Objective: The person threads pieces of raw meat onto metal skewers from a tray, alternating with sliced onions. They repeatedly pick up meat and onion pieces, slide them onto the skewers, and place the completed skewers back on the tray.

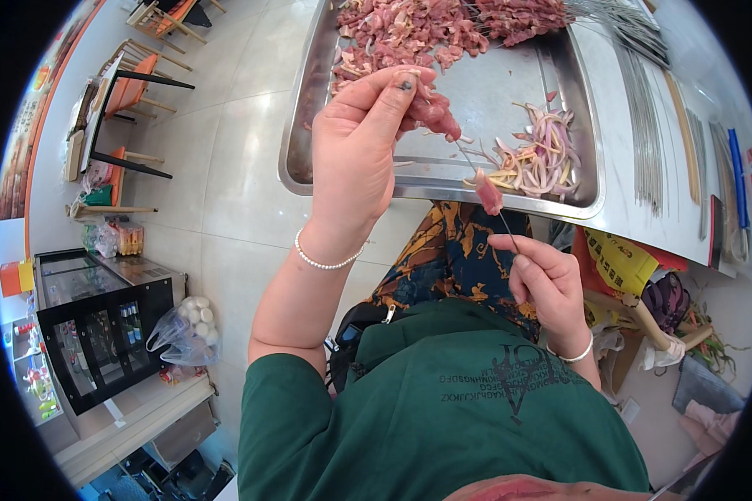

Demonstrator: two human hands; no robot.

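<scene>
My left hand (363, 138) pinches raw meat pieces (434, 113) between thumb and fingers, around the upper part of a thin metal skewer (465, 154). Lower on the same skewer sits a single piece of raw meat (489, 193), apart from the upper ones. The skewer's lower end is held between thumb and fingers of my right hand (542, 275). Both hands are over the near edge of a steel tray (438, 188). In it lie a heap of cut raw meat (407, 31), sliced onion (545, 153) at the near right corner, and loaded meat skewers (520, 19) at the far right.
Bare metal skewers (642, 125) and wooden sticks (683, 131) lie on the white table (608, 69) right of the tray. A yellow bag (620, 260) hangs below the table edge. Orange chairs (135, 84) and a glass-doored black cabinet (106, 325) stand to the left.
</scene>
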